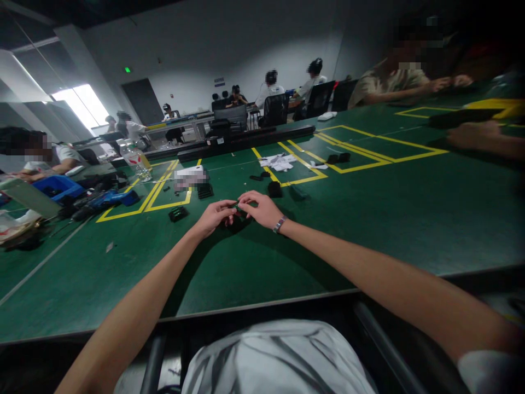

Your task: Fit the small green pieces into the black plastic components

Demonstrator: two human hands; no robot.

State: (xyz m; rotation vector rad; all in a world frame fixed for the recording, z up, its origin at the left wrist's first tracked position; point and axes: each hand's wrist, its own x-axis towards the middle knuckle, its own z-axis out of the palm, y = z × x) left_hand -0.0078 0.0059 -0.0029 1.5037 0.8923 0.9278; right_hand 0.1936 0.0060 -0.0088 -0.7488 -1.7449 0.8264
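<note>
My left hand (215,218) and my right hand (261,209) meet above the green table, their fingertips pinched together. Between them shows a small dark part (238,206), mostly covered by the fingers and too small to name. A bracelet (280,224) circles my right wrist. To the left of my left hand lies a dark block with a greenish shine (178,213). Beyond it is a black ribbed piece (205,190). Just past my right hand rests a black block (274,189), with a dark, partly see-through piece (299,192) to its right.
Yellow tape outlines (303,179) mark the green table (328,241). White crumpled paper (279,162) and small black parts (338,158) lie farther back. At left are a plastic bottle (135,160), a blue tray (61,187) and a blue-and-black tool (106,201). Co-workers sit around.
</note>
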